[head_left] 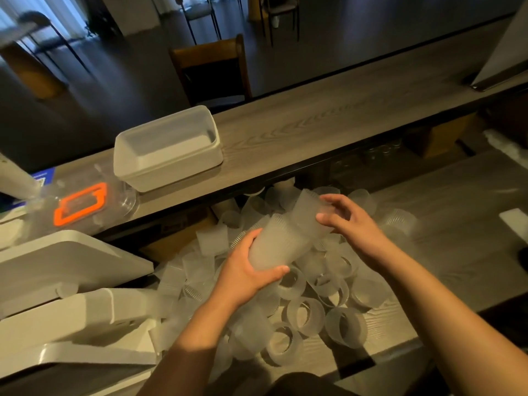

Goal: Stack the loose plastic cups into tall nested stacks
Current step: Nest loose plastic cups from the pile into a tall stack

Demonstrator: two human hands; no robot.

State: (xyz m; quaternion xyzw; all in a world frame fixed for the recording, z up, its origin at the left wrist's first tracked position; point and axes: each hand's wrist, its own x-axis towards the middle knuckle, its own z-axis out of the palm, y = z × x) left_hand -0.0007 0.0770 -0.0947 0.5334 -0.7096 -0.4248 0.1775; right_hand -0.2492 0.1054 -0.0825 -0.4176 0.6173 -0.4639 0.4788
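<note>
Running across the far half of the scene: long wood-grain counter, carrying a white rectangular tub at its left-centre and a clear lidded box with an orange latch frame further left. Sitting lower and nearer: wood-grain table, stretching off to the right. Stacking up at near left: white foam trays, tilted, overlapping one another.

Spreading over the table's centre, between the trays and both forearms: heap of loose frosted cups, some lying on their sides with mouths facing up toward the camera, others tumbled against the counter edge.

Hovering above that heap: nested stack of cups, tilted, low end near-left, high end far-right. Wrapping the stack's lower end: left hand, thumb curling across the near side, fingers curling round the far side. Closing on a single cup at the stack's upper end: right hand, fingers half-curled over the far side, thumb pressing the near wall. Cup seating onto the stack's top, slightly askew.
</note>
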